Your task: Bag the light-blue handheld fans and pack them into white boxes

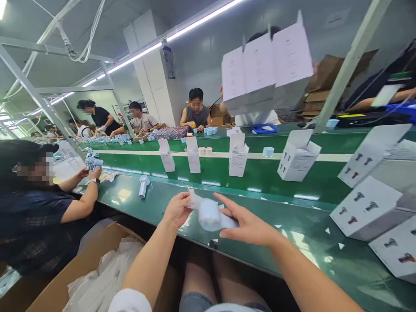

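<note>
Over the near part of the bench I have a light-blue handheld device (209,214) with a round head and a short handle. Clear plastic wrapping (194,199) sits at the head's left side; how far it covers the device is blurred. My left hand (177,210) is closed, pinching the wrapping between thumb and fingers. My right hand (248,223) is around the handle, its index finger stretched out and its thumb beneath. A similar light-blue device (143,186) lies on the bench to the left.
Printed white boxes (364,208) stand at the right; more open boxes (238,156) line the ledge. A cardboard carton (61,279) of plastic bags is at lower left. A co-worker (35,216) at left holds light-blue parts. Opposite, a person lifts white boxes (266,65).
</note>
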A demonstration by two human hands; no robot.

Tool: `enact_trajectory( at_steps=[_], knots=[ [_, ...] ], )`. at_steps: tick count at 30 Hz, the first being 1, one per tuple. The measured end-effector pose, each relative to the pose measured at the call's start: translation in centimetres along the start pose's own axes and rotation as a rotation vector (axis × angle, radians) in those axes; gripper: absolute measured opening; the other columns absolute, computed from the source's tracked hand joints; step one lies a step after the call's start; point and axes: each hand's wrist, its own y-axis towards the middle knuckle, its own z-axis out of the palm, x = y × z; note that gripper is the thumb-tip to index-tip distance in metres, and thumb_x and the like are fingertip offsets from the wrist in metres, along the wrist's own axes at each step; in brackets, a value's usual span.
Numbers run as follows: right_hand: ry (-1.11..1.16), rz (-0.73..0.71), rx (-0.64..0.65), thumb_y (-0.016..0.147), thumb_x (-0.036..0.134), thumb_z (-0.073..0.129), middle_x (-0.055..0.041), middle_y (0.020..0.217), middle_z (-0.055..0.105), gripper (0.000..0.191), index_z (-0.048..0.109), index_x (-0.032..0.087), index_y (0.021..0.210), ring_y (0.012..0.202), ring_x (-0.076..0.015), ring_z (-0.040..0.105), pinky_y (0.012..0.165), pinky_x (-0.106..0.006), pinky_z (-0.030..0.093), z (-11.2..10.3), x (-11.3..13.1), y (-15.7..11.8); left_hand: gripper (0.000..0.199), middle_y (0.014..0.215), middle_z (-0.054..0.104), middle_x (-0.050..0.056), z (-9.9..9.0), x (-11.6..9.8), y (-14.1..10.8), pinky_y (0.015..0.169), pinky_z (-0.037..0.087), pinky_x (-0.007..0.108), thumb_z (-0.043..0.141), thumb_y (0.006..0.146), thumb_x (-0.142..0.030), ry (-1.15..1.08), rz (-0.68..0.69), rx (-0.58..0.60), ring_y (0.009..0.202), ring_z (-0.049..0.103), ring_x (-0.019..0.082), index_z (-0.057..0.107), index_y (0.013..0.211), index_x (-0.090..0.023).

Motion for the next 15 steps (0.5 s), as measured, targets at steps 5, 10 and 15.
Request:
enact_trajectory(
  at_steps=[5, 10, 15],
  knots=[
    [0.744, 0.000, 0.085, 0.053, 0.044, 0.093, -0.0083, 0.101, 0.070, 0.125, 0.021, 0.025, 0.154, 0.081, -0.0206, 0.068, 0.059, -0.023, 0.048, 1.4, -2.0, -3.8, 0.041, 0.079, 0.065, 0.001, 3.2, 2.3, -1.3, 0.068, 0.047, 0.024, 0.082, 0.057, -0.024, 0.091, 0.296, -0.106, 0.071, 0.060, 0.013, 0.063, 0.093, -0.018],
    [0.785, 0.042, 0.032, 0.049, 0.040, 0.093, -0.0050, 0.098, 0.069, 0.087, 0.056, 0.023, 0.125, 0.079, -0.0180, 0.069, 0.057, -0.021, 0.050, 3.8, -2.8, -3.5, 0.017, 0.069, 0.063, -0.001, 4.2, 5.8, -3.8, 0.062, 0.045, 0.026, 0.074, 0.067, -0.032, 0.356, 0.384, 0.011, 0.064, 0.056, 0.014, 0.063, 0.074, -0.021],
    [0.601, 0.090, -0.116, 0.065, 0.037, 0.084, 0.0019, 0.088, 0.069, 0.059, 0.063, 0.030, 0.119, 0.072, -0.0145, 0.065, 0.056, -0.021, 0.047, 2.2, -3.9, -4.2, 0.034, 0.072, 0.064, 0.005, -1.1, 3.3, -2.4, 0.072, 0.050, 0.037, 0.052, 0.080, -0.055, 0.760, 0.390, -0.226, 0.080, 0.062, 0.025, 0.058, 0.071, -0.023]
  ],
)
